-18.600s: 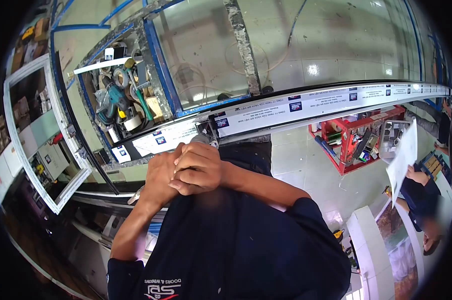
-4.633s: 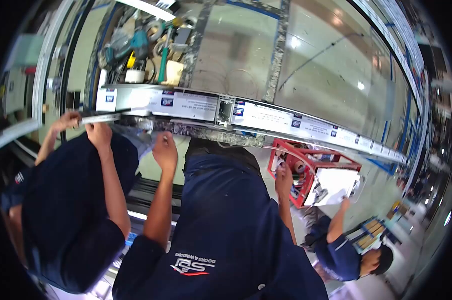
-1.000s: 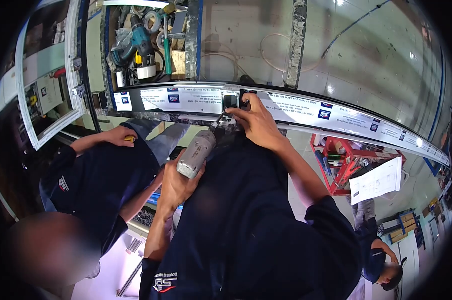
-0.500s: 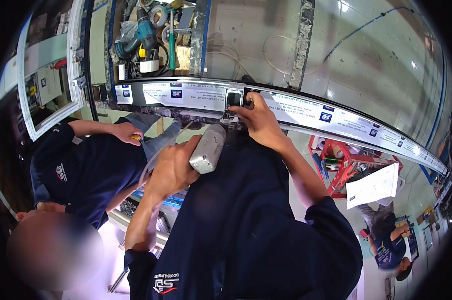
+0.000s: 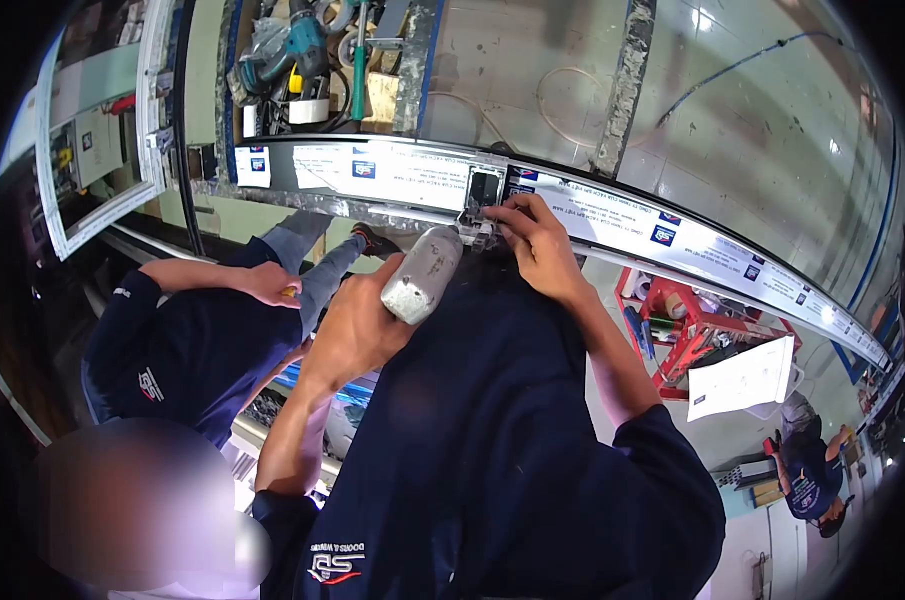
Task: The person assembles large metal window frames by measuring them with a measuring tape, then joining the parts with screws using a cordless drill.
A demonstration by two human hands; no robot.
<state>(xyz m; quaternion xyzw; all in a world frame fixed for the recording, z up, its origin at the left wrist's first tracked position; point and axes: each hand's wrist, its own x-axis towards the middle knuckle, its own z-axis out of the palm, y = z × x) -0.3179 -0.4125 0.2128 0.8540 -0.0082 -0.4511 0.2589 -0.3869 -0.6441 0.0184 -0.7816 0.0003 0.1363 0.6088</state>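
Note:
My left hand point(image 5: 360, 325) is wrapped around a scuffed grey power drill point(image 5: 422, 275), its front end against the near edge of a long aluminium profile point(image 5: 612, 212). Printed white protective film covers the profile. A dark rectangular cut-out point(image 5: 484, 187) with a bright metal rim sits in it, just beyond the drill. Beside the cut-out, my right hand point(image 5: 544, 245) has its thumb and fingertips pinched together at the profile's near edge. Whatever they hold is too small to make out. A small metal fitting point(image 5: 480, 232) shows between the drill's front and my fingertips.
A tool tray point(image 5: 412, 100) behind the profile holds a teal cordless drill point(image 5: 307, 45) and a green-handled screwdriver point(image 5: 359, 85). A co-worker point(image 5: 202, 330) stands close on the left. To the right are a red tool stand point(image 5: 687, 335) with a paper sheet point(image 5: 740, 378) and another person point(image 5: 810, 475).
My right fingers have drawn back from the cut-out to the profile's near edge. The drill has shifted slightly right and up in view. The co-worker on the left has moved.

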